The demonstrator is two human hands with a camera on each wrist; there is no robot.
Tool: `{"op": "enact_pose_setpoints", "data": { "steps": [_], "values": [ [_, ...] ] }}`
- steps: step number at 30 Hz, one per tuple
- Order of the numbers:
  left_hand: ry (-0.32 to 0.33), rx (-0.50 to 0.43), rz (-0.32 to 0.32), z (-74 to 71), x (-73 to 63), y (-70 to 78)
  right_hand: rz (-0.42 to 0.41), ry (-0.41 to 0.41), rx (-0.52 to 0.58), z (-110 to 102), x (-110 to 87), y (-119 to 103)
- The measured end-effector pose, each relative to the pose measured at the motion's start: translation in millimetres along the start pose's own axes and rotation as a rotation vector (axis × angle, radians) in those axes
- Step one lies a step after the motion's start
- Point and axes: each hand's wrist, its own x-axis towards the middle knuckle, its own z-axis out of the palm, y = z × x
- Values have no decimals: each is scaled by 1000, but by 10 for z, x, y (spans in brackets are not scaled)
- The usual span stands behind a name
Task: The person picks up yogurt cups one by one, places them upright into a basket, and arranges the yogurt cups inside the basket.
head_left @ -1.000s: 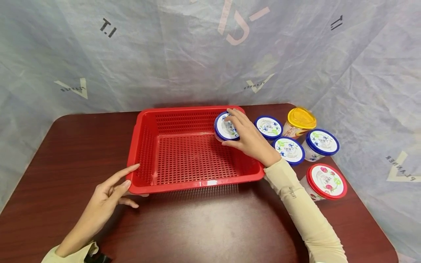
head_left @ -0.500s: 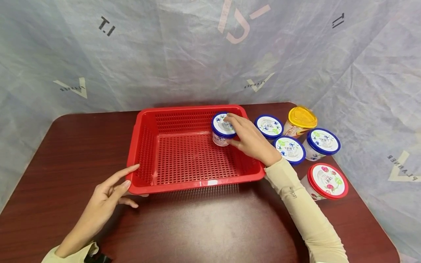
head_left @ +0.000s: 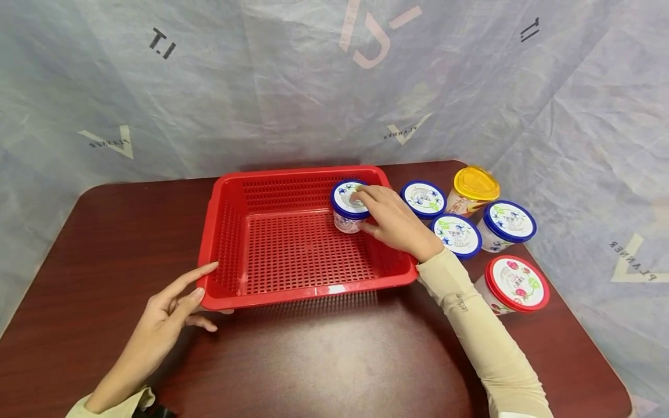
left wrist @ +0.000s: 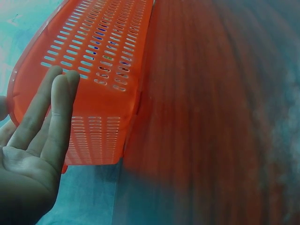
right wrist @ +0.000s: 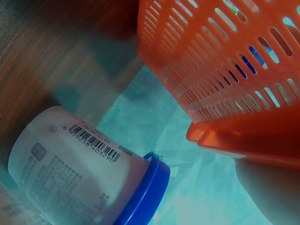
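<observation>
In the head view my right hand reaches over the right side of the red plastic basket and grips a blue-lidded tub with blueberry pictures. Its fingers lie over the lid and the thumb is at the side. The tub stands upright in the basket's back right part. My left hand is at the front left corner, index finger and thumb touching the rim. From the left wrist, straight fingers show beside the basket's slotted outer wall. In the right wrist view, the right hand is only partly visible below the rim.
Right of the basket stand more blue-lidded tubs, a yellow-lidded cup and a red-lidded tub. One white tub with a blue lid is close to the right wrist. A grey cloth hangs behind the dark table.
The blue-lidded tub, tilted toward the right hand a second ago, now stands upright in the basket, slightly further left. The right hand moved with it and then sank slightly. The left hand stayed at the corner.
</observation>
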Motion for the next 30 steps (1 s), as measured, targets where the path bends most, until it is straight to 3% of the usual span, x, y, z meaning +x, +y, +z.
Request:
{"op": "enact_pose_setpoints", "data": {
  "steps": [18,30],
  "values": [
    [-7,-79,46,43,-12,-19,26,25,15,-84,-5,-21],
    [2,-61,6,-2,27,-23,50,107,111,-15,7,-1]
  ]
}}
